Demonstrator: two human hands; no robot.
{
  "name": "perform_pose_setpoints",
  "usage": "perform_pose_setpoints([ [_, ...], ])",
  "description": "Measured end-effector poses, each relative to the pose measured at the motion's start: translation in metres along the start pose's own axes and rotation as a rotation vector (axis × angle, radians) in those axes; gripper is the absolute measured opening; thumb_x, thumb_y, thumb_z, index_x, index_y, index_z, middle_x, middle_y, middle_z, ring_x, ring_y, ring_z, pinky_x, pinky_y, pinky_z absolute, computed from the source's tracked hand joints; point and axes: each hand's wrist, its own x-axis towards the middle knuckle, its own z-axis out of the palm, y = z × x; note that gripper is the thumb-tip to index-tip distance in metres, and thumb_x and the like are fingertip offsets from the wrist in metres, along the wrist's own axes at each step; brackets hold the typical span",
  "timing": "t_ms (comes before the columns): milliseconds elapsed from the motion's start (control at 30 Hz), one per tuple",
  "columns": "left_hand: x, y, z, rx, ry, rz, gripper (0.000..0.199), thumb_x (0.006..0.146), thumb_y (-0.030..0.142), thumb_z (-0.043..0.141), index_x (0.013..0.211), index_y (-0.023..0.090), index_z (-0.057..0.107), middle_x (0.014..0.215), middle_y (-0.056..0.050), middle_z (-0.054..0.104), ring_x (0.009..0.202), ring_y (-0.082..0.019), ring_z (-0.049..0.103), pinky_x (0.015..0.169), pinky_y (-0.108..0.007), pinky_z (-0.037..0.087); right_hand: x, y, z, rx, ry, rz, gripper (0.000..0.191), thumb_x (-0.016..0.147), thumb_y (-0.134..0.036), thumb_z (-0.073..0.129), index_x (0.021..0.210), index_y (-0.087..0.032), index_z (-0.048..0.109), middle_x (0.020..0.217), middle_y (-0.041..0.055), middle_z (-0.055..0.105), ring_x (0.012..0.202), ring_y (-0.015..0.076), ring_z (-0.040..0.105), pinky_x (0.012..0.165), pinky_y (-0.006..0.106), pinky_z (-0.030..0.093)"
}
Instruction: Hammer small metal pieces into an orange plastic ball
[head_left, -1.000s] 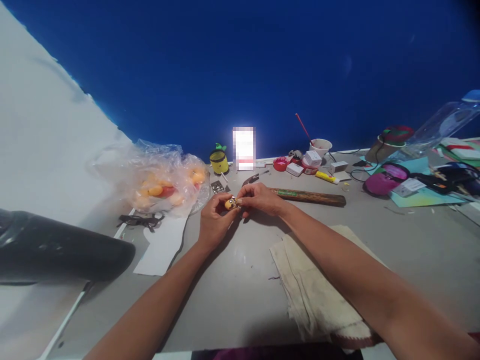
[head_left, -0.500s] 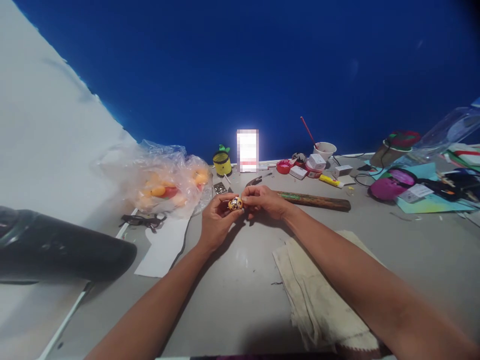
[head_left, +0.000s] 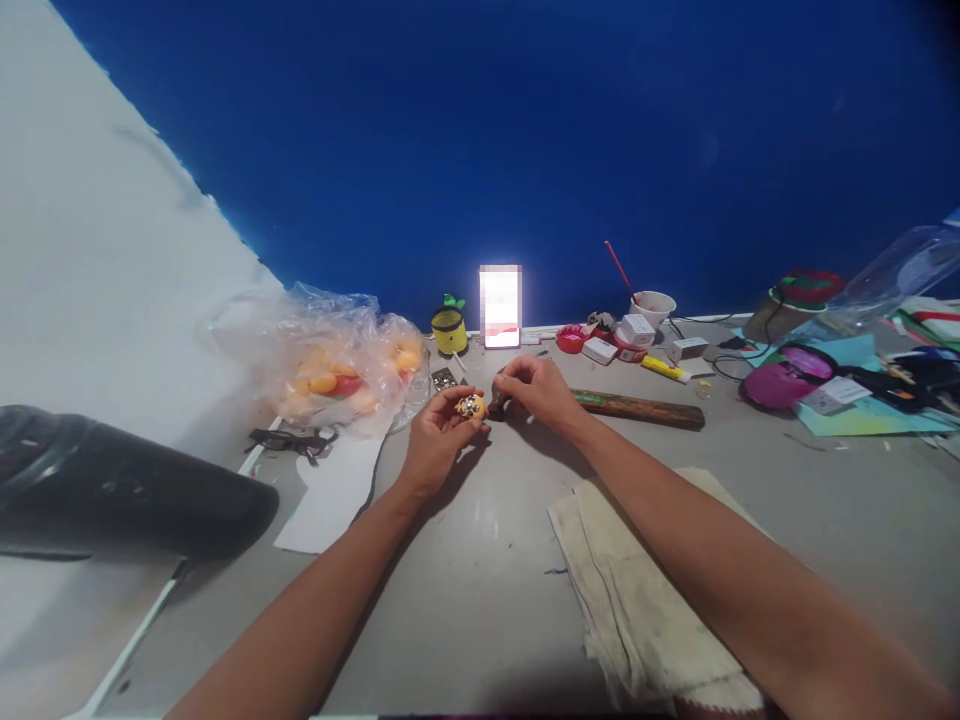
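Observation:
My left hand (head_left: 435, 437) pinches a small yellow-orange ball (head_left: 472, 407) dotted with shiny silver and dark spots between thumb and fingers. Just right of it, my right hand (head_left: 536, 395) has its thumb and fingertips drawn together over the dark head of a hammer (head_left: 637, 408), whose worn wooden handle runs off to the right. Whether those fingers touch the hammer head or hold something tiny is unclear. Behind my left hand lies a small card of shiny bits (head_left: 444, 380), partly covered.
A clear plastic bag (head_left: 330, 360) of orange items, eyeglasses (head_left: 289, 440) and a dark cylinder (head_left: 135, 490) are left. A lit screen (head_left: 500, 305) stands behind. Cloth (head_left: 622, 580) lies under my right forearm; a yellow tube (head_left: 665, 369), paper cup (head_left: 652, 303) and purple pouch (head_left: 787, 377) sit right.
My right hand has left the ball and shifted slightly right, over the hammer head. The ball has turned a little in my left hand. The view has shifted slightly.

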Motion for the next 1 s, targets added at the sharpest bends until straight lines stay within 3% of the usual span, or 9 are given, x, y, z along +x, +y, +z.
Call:
perform_pose_setpoints([
  [100, 0.003, 0.001, -0.001, -0.105, 0.006, -0.058, 0.046, 0.073, 0.032, 0.087, 0.114, 0.023, 0.069, 0.111, -0.006, 0.076, 0.079, -0.015, 0.070, 0.071, -0.033, 0.061, 0.002, 0.002, -0.013, -0.536, 0.158, -0.065, 0.016, 0.087, -0.036, 0.076, 0.085, -0.021, 0.070, 0.092, 0.0095, 0.073, 0.087, 0.0237, 0.065, 0.075, 0.033, 0.049],
  [200, 0.007, 0.001, -0.002, -0.146, 0.037, -0.074, 0.043, 0.072, 0.030, 0.086, 0.111, 0.020, 0.070, 0.112, -0.008, 0.076, 0.074, -0.013, 0.068, 0.065, -0.028, 0.057, -0.001, 0.000, -0.022, -0.987, 0.053, -0.024, 0.028, 0.091, -0.042, 0.074, 0.102, -0.016, 0.075, 0.113, 0.0177, 0.072, 0.107, 0.0313, 0.064, 0.087, 0.038, 0.048],
  [300, 0.009, 0.001, -0.004, -0.183, 0.045, -0.107, 0.041, 0.071, 0.028, 0.081, 0.109, 0.018, 0.070, 0.103, -0.007, 0.075, 0.064, -0.012, 0.063, 0.056, -0.026, 0.050, -0.003, -0.003, -0.023, -1.178, -0.091, 0.026, 0.035, 0.095, -0.047, 0.070, 0.109, -0.016, 0.076, 0.120, 0.0185, 0.070, 0.114, 0.0330, 0.062, 0.090, 0.039, 0.047],
  [400, 0.011, 0.000, -0.006, -0.202, 0.050, -0.095, 0.042, 0.068, 0.024, 0.078, 0.109, 0.017, 0.071, 0.091, -0.003, 0.071, 0.062, -0.011, 0.060, 0.055, -0.025, 0.046, -0.003, -0.004, -0.021, -1.234, -0.139, 0.011, 0.033, 0.098, -0.045, 0.068, 0.111, -0.015, 0.076, 0.122, 0.0178, 0.069, 0.117, 0.0320, 0.062, 0.089, 0.037, 0.047],
  [500, 0.013, -0.003, -0.008, -0.075, 0.083, -0.052, 0.049, 0.064, 0.017, 0.074, 0.113, 0.018, 0.071, 0.073, 0.003, 0.064, 0.061, -0.010, 0.056, 0.057, -0.022, 0.042, -0.004, -0.006, -0.018, -1.243, -0.129, 0.009, 0.033, 0.098, -0.043, 0.068, 0.111, -0.013, 0.073, 0.121, 0.0183, 0.071, 0.114, 0.0317, 0.065, 0.085, 0.036, 0.046],
  [600, 0.014, -0.006, -0.010, 0.074, 0.146, -0.054, 0.057, 0.062, 0.014, 0.070, 0.119, 0.017, 0.069, 0.065, 0.005, 0.060, 0.055, -0.010, 0.054, 0.055, -0.023, 0.040, -0.006, -0.013, -0.015, -1.194, -0.096, 0.039, 0.035, 0.099, -0.044, 0.068, 0.119, -0.015, 0.068, 0.113, 0.0148, 0.075, 0.102, 0.0290, 0.070, 0.079, 0.034, 0.045],
  [700, 0.016, -0.009, -0.010, 0.079, 0.177, -0.056, 0.057, 0.062, 0.017, 0.071, 0.119, 0.017, 0.065, 0.067, 0.005, 0.063, 0.053, -0.011, 0.055, 0.055, -0.026, 0.043, -0.011, -0.026, -0.011, -1.181, -0.023, 0.038, 0.035, 0.101, -0.042, 0.066, 0.126, -0.018, 0.063, 0.101, 0.0108, 0.078, 0.088, 0.0270, 0.071, 0.072, 0.033, 0.040],
  [867, 0.016, -0.010, -0.010, 0.069, 0.132, -0.033, 0.046, 0.063, 0.021, 0.075, 0.107, 0.016, 0.066, 0.069, 0.004, 0.064, 0.052, -0.010, 0.054, 0.056, -0.026, 0.043, -0.019, -0.038, -0.005, -1.163, 0.173, -0.281, 0.032, 0.107, -0.038, 0.056, 0.130, -0.018, 0.066, 0.108, 0.0148, 0.077, 0.095, 0.0269, 0.069, 0.071, 0.032, 0.035],
  [1000, 0.014, -0.010, -0.010, 0.053, 0.097, -0.027, 0.044, 0.062, 0.020, 0.078, 0.104, 0.016, 0.068, 0.070, 0.004, 0.065, 0.054, -0.010, 0.055, 0.056, -0.026, 0.043, -0.024, -0.032, 0.003, -1.167, 0.152, -0.473, 0.028, 0.108, -0.036, 0.053, 0.119, -0.018, 0.072, 0.093, 0.0114, 0.075, 0.081, 0.0232, 0.063, 0.066, 0.033, 0.031],
])
